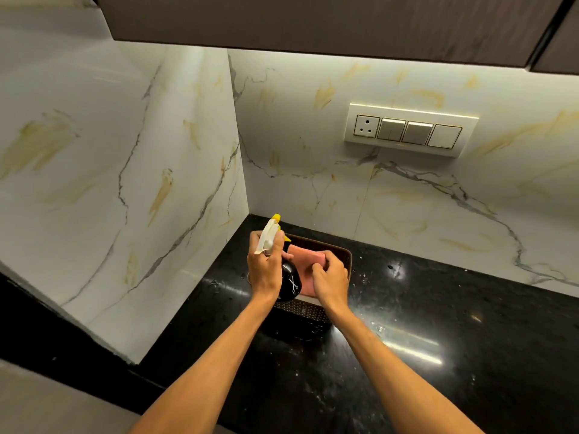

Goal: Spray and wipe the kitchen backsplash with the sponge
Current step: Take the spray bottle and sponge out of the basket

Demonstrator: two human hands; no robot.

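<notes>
Bare forearms (219, 355) are crossing the glossy black stone desk (423, 308). Left hand (264, 270) is gripping the black, white-triggered spray bottle (289, 281). Right hand (330, 278), just beside it, is pinching the pink rectangular sponge (302, 256) in the dark woven basket (343, 253).

A home kitchen corner. A marble-look backsplash (376, 198) meets a polished black tabletop (438, 308) under dark wall cabinets (313, 20). A switch-and-socket plate (410, 130) is on the wall.
</notes>
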